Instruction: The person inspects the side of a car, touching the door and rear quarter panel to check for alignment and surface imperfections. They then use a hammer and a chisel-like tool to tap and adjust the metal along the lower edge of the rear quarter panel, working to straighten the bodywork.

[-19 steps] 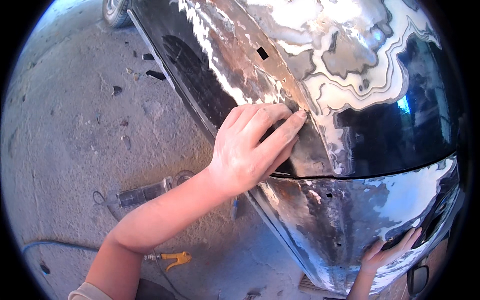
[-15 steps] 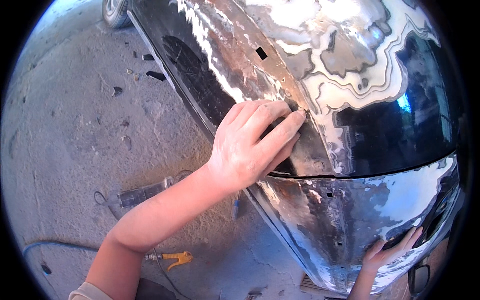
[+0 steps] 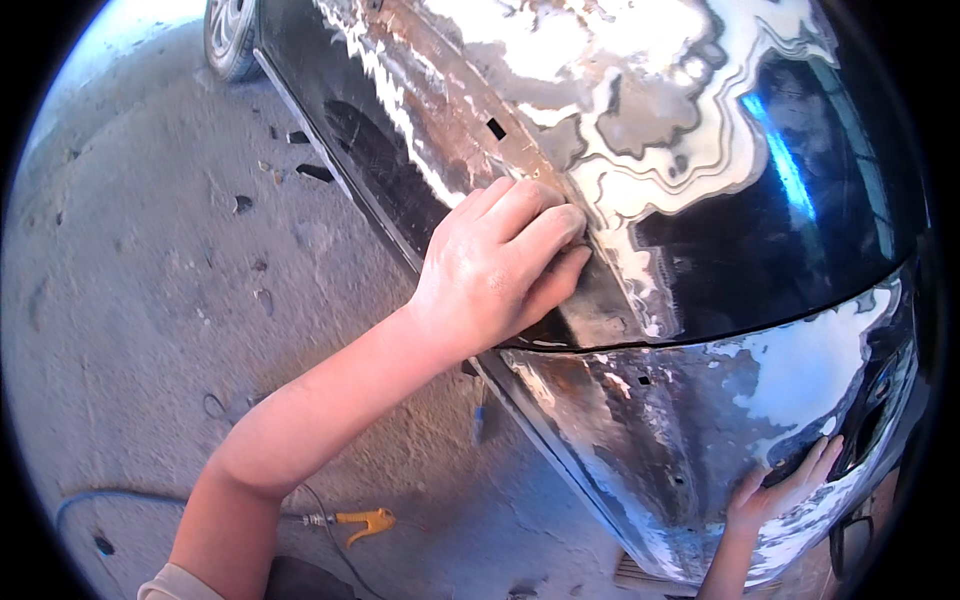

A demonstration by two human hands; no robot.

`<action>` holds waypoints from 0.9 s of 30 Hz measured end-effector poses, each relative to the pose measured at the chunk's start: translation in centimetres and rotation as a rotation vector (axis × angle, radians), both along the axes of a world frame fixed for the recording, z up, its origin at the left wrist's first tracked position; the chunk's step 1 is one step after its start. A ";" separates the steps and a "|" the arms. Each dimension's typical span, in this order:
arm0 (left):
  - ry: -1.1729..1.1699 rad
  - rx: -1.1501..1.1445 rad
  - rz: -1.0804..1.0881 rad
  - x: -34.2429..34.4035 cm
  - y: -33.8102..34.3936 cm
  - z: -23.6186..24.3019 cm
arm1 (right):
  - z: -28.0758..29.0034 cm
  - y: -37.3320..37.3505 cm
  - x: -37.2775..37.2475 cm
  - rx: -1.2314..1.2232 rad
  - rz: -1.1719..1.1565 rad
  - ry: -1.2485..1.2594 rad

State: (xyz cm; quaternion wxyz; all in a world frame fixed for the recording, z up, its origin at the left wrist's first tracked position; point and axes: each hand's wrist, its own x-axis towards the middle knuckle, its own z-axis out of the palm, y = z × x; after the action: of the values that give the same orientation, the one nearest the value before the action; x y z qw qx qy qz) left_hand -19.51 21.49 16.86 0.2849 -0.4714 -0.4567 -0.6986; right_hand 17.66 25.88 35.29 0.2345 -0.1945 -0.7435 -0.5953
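My left hand (image 3: 495,255) is on the lower part of a dark car door (image 3: 740,250), next to a scraped ridge with patches of bare metal and pale filler. Its fingers are curled and pressed together against the panel; whatever they may hold is hidden beneath them. Across a narrow seam lies the neighbouring door (image 3: 680,440), shiny and also sanded in patches. My right hand (image 3: 785,495) rests on that door with outstretched fingers, close to the dark handle recess (image 3: 868,420).
On the rough concrete floor (image 3: 150,300) lies a yellow air blow gun (image 3: 367,524) with a blue hose (image 3: 130,494). Dark broken bits (image 3: 315,173) are scattered beside the car's sill. A wheel (image 3: 232,40) stands at the upper left, and a side mirror (image 3: 850,545) sticks out at the lower right.
My left hand has shifted slightly left along the door, and its fingers have curled in more. The right hand stays on the other door. The whole view has shifted a little.
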 end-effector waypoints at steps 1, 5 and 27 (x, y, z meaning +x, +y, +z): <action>-0.014 -0.033 -0.008 0.0 -0.4 0.4 | 0.0 0.1 0.0 -0.003 0.001 -0.005; -0.003 -0.052 0.007 -0.5 -0.6 1.0 | 0.6 -0.3 0.2 -0.014 -0.040 -0.049; -0.153 -0.398 0.328 4.3 -2.3 4.5 | 5.8 -2.9 1.4 -0.221 0.375 0.207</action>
State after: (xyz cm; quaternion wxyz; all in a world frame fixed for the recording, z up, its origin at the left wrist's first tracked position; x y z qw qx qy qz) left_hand -15.20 19.20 21.32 0.2605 -0.3839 -0.6756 -0.5729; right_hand 19.05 22.98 41.06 0.3931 -0.1373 -0.7994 -0.4331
